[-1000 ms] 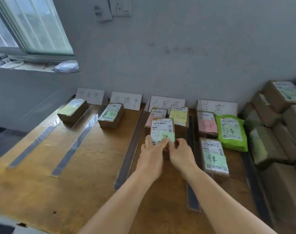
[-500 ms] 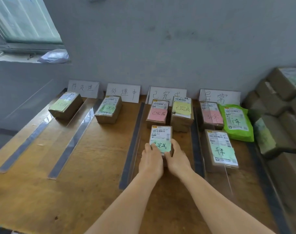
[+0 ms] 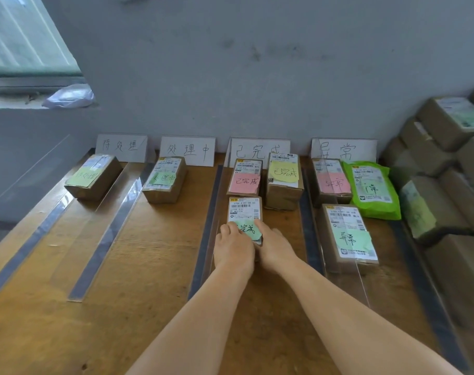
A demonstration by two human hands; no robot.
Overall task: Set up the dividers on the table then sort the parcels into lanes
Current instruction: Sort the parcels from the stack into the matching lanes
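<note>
Low in the centre of the frame both forearms run up and inward to the hands; the left hand (image 3: 234, 249) and the right hand (image 3: 275, 246) sit side by side at the near end of one small parcel (image 3: 245, 215), fingers curled over its near edge and onto its green note, thumbs hidden, so they appear to grip it from both sides. The parcel lies straight ahead of the hands, its long axis pointing away up the frame along the lane; neither hand is clearly nearer, though the left lies close to the clear divider (image 3: 213, 226) on that side. The parcel looks to rest on the tabotop's wooden surface, the tabletop (image 3: 149, 266), in the third lane from the left; whether it is fully set down I cannot tell. Just beyond it stands a pink-noted box (image 3: 245, 177), touching or nearly so; any further push would probably meet it. Farther up, against the wall, the lane's sign (image 3: 259, 152) matches the note's writing.
</note>
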